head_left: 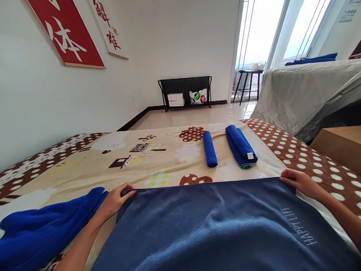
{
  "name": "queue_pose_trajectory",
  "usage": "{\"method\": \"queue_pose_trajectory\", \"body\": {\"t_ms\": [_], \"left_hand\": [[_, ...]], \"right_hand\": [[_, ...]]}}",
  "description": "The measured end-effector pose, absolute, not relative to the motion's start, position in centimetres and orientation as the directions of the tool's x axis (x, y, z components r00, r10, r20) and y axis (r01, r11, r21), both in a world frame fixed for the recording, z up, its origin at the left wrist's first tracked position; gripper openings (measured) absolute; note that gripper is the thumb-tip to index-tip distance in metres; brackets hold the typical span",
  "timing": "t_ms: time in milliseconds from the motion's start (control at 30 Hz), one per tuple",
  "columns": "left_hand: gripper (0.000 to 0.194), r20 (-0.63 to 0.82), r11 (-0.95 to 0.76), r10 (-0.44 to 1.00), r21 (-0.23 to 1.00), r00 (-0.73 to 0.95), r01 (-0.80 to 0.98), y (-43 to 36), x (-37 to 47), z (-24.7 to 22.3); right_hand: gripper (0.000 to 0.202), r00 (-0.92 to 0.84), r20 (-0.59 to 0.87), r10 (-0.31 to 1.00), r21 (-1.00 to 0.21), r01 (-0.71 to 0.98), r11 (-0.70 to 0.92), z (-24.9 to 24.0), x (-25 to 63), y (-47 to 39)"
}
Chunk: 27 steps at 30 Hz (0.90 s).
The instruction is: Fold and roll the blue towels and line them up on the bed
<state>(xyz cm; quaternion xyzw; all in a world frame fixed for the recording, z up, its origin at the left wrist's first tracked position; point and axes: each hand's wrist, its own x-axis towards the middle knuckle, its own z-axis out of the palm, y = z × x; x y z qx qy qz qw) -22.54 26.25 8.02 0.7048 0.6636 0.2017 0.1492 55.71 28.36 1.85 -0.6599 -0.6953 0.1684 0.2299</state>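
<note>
A dark blue towel (219, 225) with "HAPPY LIFE" lettering near its right side is stretched between my hands, its far edge pulled nearly straight. My left hand (122, 197) pinches the far left corner, and my right hand (300, 182) pinches the far right one. The near part of the towel runs out of the bottom of the view. Beyond it lie a thin rolled blue towel (209, 148) and a thicker rolled blue towel (241, 145) with a white tag. A loose, crumpled bright blue cloth (44, 227) rests to the left, beside my left forearm.
Under everything spreads a patterned blanket (160, 160) with a brown, white-dotted border. A black rack (184, 86) stands against the far wall, and a black stool (250, 79) is by the window. At right are a grey-covered piece of furniture (303, 87) and a brown box (343, 145).
</note>
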Motion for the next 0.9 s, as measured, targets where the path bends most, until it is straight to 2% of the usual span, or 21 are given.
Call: {"method": "queue_pose_trajectory", "body": {"t_ms": [200, 433, 667, 900], "left_hand": [[0.052, 0.091, -0.008, 0.995, 0.456, -0.038, 0.89, 27.4, -23.6, 7.2], [0.046, 0.163, 0.009, 0.983, 0.413, -0.083, 0.911, 27.6, -23.3, 4.2], [0.041, 0.196, 0.012, 0.977, 0.356, -0.088, 0.934, 27.9, -24.4, 3.9], [0.042, 0.238, 0.053, 0.964, 0.252, -0.115, 0.966, 28.5, -24.1, 2.6]], "right_hand": [[0.043, 0.021, 0.051, 0.998, -0.481, 0.877, 0.006, 1.6, 56.5, 30.3], [0.044, 0.084, 0.111, 0.99, -0.382, 0.923, -0.036, -1.2, 54.9, 30.0], [0.05, 0.142, 0.21, 0.967, -0.203, 0.974, -0.099, -1.6, 55.3, 30.6], [0.05, 0.108, 0.209, 0.972, -0.157, 0.985, -0.075, -2.6, 54.2, 31.3]]}}
